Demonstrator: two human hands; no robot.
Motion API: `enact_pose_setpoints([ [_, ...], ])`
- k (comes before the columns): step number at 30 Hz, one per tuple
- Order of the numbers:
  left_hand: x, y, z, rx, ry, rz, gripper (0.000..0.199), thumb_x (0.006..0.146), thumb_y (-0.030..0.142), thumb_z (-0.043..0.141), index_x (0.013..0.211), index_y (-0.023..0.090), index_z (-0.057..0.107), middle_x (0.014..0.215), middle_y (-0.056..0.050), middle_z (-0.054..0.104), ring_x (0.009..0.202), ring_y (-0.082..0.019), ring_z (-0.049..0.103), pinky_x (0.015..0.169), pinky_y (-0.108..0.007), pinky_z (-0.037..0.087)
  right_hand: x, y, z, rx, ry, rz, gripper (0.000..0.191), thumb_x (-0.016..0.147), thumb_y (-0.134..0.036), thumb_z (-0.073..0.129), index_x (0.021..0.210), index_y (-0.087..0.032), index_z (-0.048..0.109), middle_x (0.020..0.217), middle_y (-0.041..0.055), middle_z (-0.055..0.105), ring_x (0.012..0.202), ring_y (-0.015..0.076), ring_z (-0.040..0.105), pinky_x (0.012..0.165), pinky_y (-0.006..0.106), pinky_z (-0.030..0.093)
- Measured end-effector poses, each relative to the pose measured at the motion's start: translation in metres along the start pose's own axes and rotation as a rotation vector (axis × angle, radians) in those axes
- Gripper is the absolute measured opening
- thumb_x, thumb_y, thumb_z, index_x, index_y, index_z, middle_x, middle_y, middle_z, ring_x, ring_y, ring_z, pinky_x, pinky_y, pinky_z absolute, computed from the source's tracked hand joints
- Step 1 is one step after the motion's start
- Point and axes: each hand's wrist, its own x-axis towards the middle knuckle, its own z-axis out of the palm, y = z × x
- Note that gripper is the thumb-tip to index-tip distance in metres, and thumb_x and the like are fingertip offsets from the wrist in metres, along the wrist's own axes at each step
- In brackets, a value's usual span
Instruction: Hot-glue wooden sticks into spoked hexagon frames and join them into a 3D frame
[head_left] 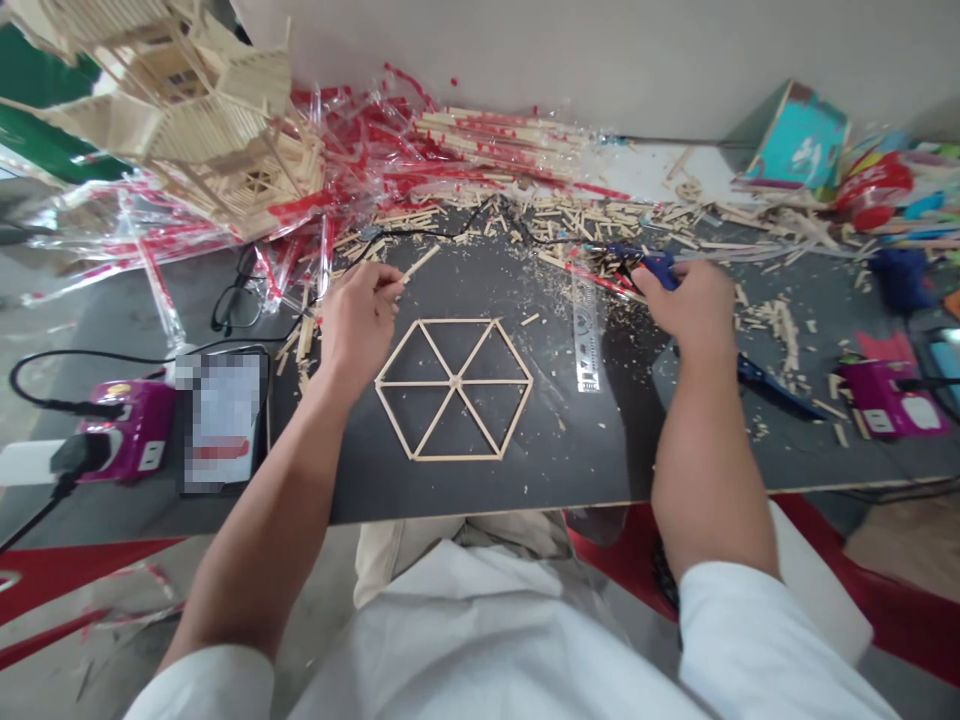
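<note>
My left hand pinches a short wooden stick that slants up to the right. Closed round a blue hot glue gun near the back of the table is my right hand; the fingers are partly hidden behind it. Between my forearms lies a flat hexagon frame of thin sticks, with spokes meeting at its centre. A clear ruler rests to the right of the frame, and a small loose stick piece lies beside it.
A tiered stick model stands at the back left, beside red-and-clear wrappers. Stick offcuts litter the back. A phone and a purple power socket lie left; another purple socket and dark-handled pliers lie right.
</note>
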Motion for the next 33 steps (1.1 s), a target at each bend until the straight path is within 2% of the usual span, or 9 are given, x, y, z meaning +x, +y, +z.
enact_pose_setpoints([
  [3, 0.002, -0.012, 0.004, -0.042, 0.044, -0.061, 0.010, 0.099, 0.020, 0.066, 0.101, 0.025, 0.074, 0.088, -0.001, 0.076, 0.069, -0.017, 0.069, 0.077, -0.033, 0.058, 0.002, -0.008, 0.003, 0.025, -0.084, 0.150, 0.035, 0.092, -0.051, 0.079, 0.101, -0.017, 0.075, 0.103, 0.0226, 0.076, 0.111, 0.0445, 0.073, 0.107, 0.062, 0.057],
  [7, 0.001, -0.021, 0.011, -0.064, 0.055, -0.109, 0.007, 0.098, 0.023, 0.067, 0.103, 0.026, 0.071, 0.092, -0.001, 0.076, 0.066, -0.015, 0.068, 0.071, -0.031, 0.057, -0.001, -0.024, -0.005, 0.071, -0.097, 0.219, 0.017, 0.092, -0.038, 0.074, 0.088, -0.022, 0.071, 0.092, 0.0198, 0.074, 0.106, 0.0429, 0.074, 0.104, 0.057, 0.057],
  [9, 0.001, -0.025, 0.015, -0.118, 0.052, -0.139, 0.009, 0.101, 0.028, 0.068, 0.109, 0.026, 0.068, 0.094, -0.001, 0.076, 0.066, -0.015, 0.068, 0.067, -0.030, 0.057, -0.002, -0.028, -0.008, 0.094, -0.045, 0.244, 0.016, 0.093, -0.034, 0.074, 0.099, -0.020, 0.073, 0.101, 0.0212, 0.076, 0.108, 0.0415, 0.074, 0.103, 0.054, 0.056],
  [12, 0.001, -0.032, 0.022, -0.252, 0.078, -0.201, 0.021, 0.107, 0.044, 0.068, 0.119, 0.028, 0.060, 0.096, -0.002, 0.077, 0.068, -0.015, 0.069, 0.062, -0.028, 0.057, -0.002, -0.031, -0.009, 0.121, 0.102, 0.290, 0.041, 0.094, -0.028, 0.074, 0.131, -0.012, 0.068, 0.122, 0.0250, 0.078, 0.114, 0.0381, 0.075, 0.100, 0.047, 0.054],
  [14, 0.002, -0.035, 0.024, -0.325, 0.105, -0.227, 0.030, 0.109, 0.054, 0.067, 0.124, 0.030, 0.056, 0.098, -0.001, 0.077, 0.070, -0.015, 0.069, 0.060, -0.028, 0.057, 0.000, -0.034, -0.006, 0.133, 0.189, 0.318, 0.051, 0.095, -0.022, 0.074, 0.142, -0.007, 0.062, 0.128, 0.0269, 0.077, 0.114, 0.0356, 0.075, 0.096, 0.043, 0.052],
  [21, 0.006, -0.030, 0.021, -0.471, 0.139, -0.284, 0.041, 0.107, 0.067, 0.071, 0.123, 0.034, 0.052, 0.100, -0.001, 0.078, 0.071, -0.016, 0.073, 0.055, -0.029, 0.057, 0.006, -0.043, -0.001, 0.320, 0.300, 0.379, 0.023, 0.100, -0.018, 0.068, 0.122, -0.021, 0.061, 0.119, 0.0227, 0.079, 0.103, 0.0305, 0.072, 0.093, 0.040, 0.047],
  [25, 0.007, -0.032, 0.022, -0.465, 0.200, -0.300, 0.046, 0.108, 0.076, 0.063, 0.116, 0.033, 0.049, 0.100, -0.001, 0.079, 0.075, -0.017, 0.076, 0.056, -0.030, 0.059, -0.010, -0.063, -0.010, 0.367, 0.318, 0.250, 0.028, 0.109, -0.031, 0.068, 0.132, -0.017, 0.059, 0.121, 0.0225, 0.079, 0.097, 0.0278, 0.072, 0.094, 0.039, 0.051],
  [28, 0.009, -0.038, 0.021, -0.541, 0.224, -0.319, 0.044, 0.107, 0.072, 0.067, 0.115, 0.033, 0.048, 0.102, -0.001, 0.079, 0.076, -0.017, 0.076, 0.057, -0.031, 0.058, -0.031, -0.089, -0.013, 0.293, 0.257, 0.073, 0.037, 0.109, -0.043, 0.069, 0.133, -0.017, 0.058, 0.121, 0.0225, 0.078, 0.107, 0.0316, 0.073, 0.099, 0.043, 0.054],
  [33, 0.012, -0.034, 0.019, -0.653, 0.242, -0.351, 0.043, 0.105, 0.067, 0.072, 0.117, 0.033, 0.049, 0.103, -0.001, 0.079, 0.081, -0.019, 0.078, 0.058, -0.031, 0.056, -0.069, -0.134, 0.005, 0.253, 0.172, -0.241, 0.032, 0.107, -0.042, 0.066, 0.129, -0.021, 0.058, 0.126, 0.0207, 0.071, 0.121, 0.0395, 0.072, 0.104, 0.057, 0.059],
])
